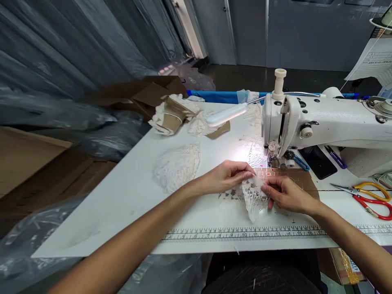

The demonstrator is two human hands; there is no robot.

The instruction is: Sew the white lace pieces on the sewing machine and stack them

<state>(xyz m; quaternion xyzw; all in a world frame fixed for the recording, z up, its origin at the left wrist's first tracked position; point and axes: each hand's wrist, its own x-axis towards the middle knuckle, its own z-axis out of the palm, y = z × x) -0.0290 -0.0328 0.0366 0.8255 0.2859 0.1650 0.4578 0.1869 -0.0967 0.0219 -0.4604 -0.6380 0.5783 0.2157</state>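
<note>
My left hand (228,175) and my right hand (283,194) both pinch a small piece of white lace (255,196) on the white table (128,196), in front of the white sewing machine (324,122). The lace hangs down between my fingers towards the printed ruler (245,234) at the table's front edge. A brown card strip (303,179) lies under my right hand, just before the needle area (272,157).
A heap of lace (177,165) lies left of my hands; more lace and cardboard pieces (174,114) sit at the back. A lamp (226,115) shines on the table. Red and yellow scissors (370,196) lie at the right. Plastic sheeting and boxes (45,155) stand on the left.
</note>
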